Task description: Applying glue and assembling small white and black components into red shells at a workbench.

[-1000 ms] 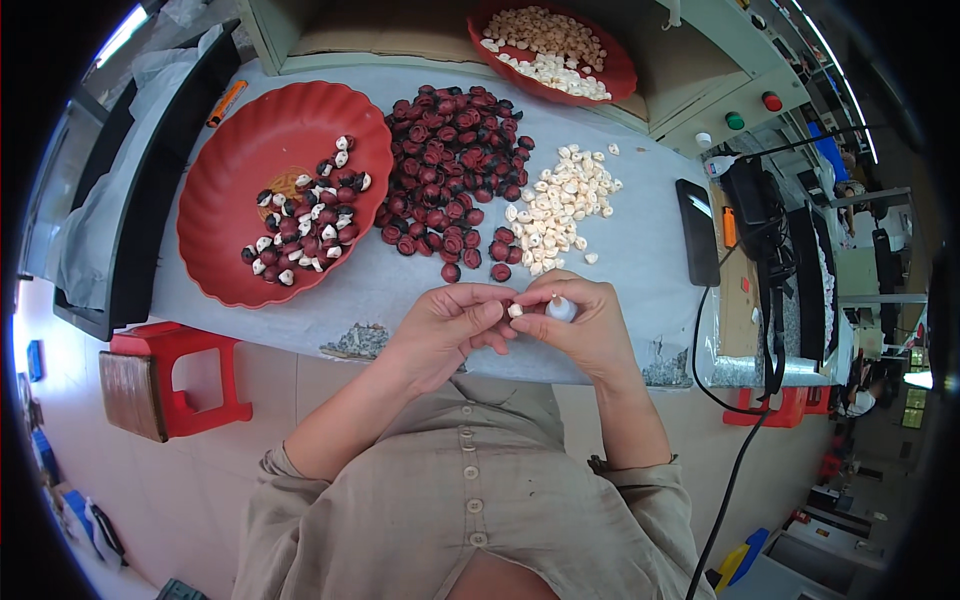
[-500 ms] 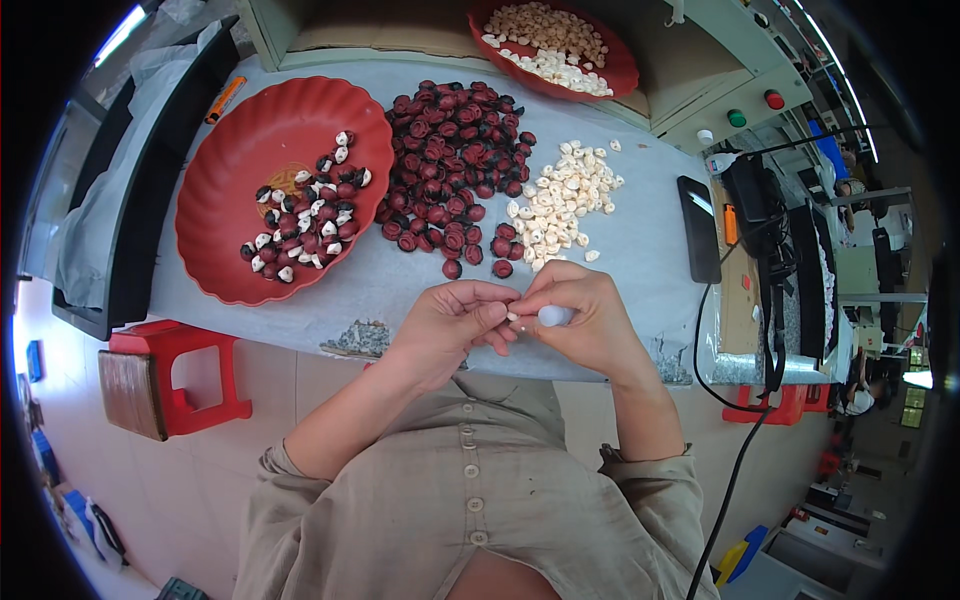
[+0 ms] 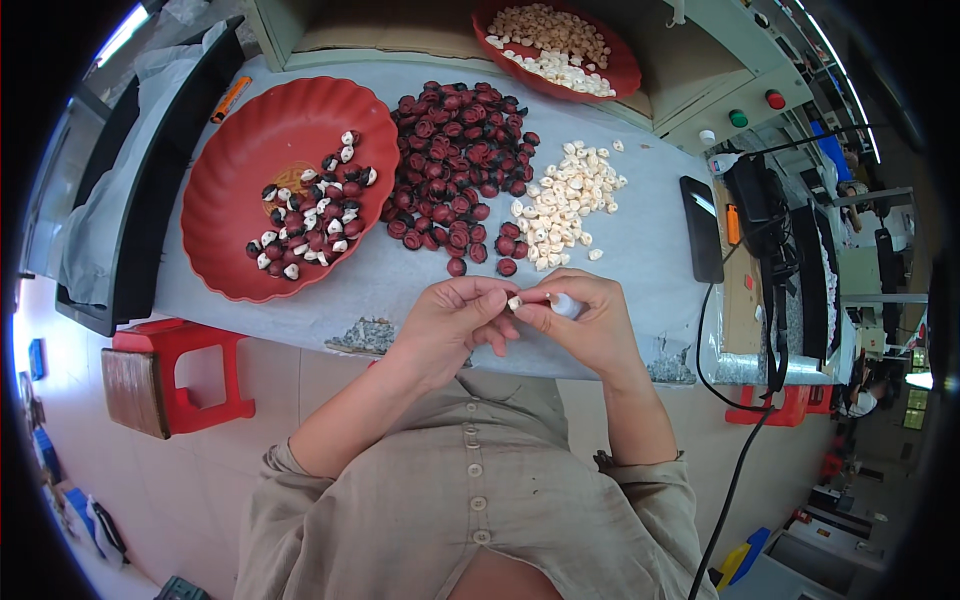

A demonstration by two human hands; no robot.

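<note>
My left hand (image 3: pixel 447 322) pinches a small cream-coloured piece (image 3: pixel 514 303) between thumb and fingertips, just past the near table edge. Whether a dark red piece is joined to it, I cannot make out. Close beside it, my right hand (image 3: pixel 598 328) is closed around a small white bottle (image 3: pixel 566 305), and its thumb reaches to the cream piece. Beyond my hands lie a heap of dark red and black rosebud-shaped pieces (image 3: pixel 460 135) and a smaller heap of cream pieces (image 3: pixel 568 200). A scalloped red tray (image 3: pixel 225 210) at the left holds several joined red-and-cream pieces (image 3: pixel 315 225).
Another red tray (image 3: pixel 630 75) with pale pieces sits inside a grey-green cabinet (image 3: pixel 700 120). A black phone (image 3: pixel 701 230) and a dark cable (image 3: pixel 705 370) lie at the right. A black bin (image 3: pixel 130 215) and a red stool (image 3: pixel 205 375) stand left.
The cream piece now shows more plainly at my left fingertips. My right hand has turned a little, and the white bottle has shifted slightly right and up. The whole view moved slightly.
</note>
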